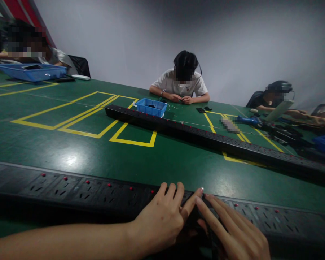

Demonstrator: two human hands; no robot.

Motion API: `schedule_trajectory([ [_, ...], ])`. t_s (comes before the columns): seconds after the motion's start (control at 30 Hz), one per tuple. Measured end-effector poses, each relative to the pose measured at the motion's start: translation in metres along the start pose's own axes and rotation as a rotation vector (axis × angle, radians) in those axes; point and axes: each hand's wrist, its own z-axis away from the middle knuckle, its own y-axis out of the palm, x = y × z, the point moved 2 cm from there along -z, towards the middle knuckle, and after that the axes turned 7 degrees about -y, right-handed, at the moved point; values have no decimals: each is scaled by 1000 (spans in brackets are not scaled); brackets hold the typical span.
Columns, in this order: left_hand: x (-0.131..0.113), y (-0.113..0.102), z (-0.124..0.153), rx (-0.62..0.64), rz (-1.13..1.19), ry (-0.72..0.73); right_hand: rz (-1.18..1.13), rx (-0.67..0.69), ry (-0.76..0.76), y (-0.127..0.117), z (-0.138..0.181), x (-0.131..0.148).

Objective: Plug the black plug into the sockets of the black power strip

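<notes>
Two bare hands are seen laid on a long black power strip (70,186) that runs along the near edge of a green table (175,162). The left hand (162,220) is spread flat on the strip, fingers stretched out and slightly apart. The right hand (232,234) is laid flat just beside it, fingers extended, and the two index fingertips are brought together over the strip's top face. Nothing is shown gripped by either hand; what lies under the palms is hidden in shadow. A row of sockets and small red buttons is carried along the strip.

Beyond the hands, yellow floor-style lines (70,126) are marked on the table top. A second black power strip (205,136) is laid diagonally across the middle of the table, with a small blue tray (150,107) set just behind its left end. Behind the tray, a seated person in a white shirt (182,83) is bent over the table, hands held close together. A larger blue tray (29,71) is placed at the far left, and a blue tool (247,120) among dark parts at the right, where other seated people are partly shown.
</notes>
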Motion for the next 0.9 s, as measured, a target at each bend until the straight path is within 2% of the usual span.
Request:
schedule_trajectory([
  [0.5,0,1,0,30,-4,9,-10,13,23,1,0,0],
  [0.67,0,1,1,-6,2,29,-43,37,-4,3,0,0],
  [0.9,2,2,1,23,32,30,-120,37,-61,1,-3,-3],
])
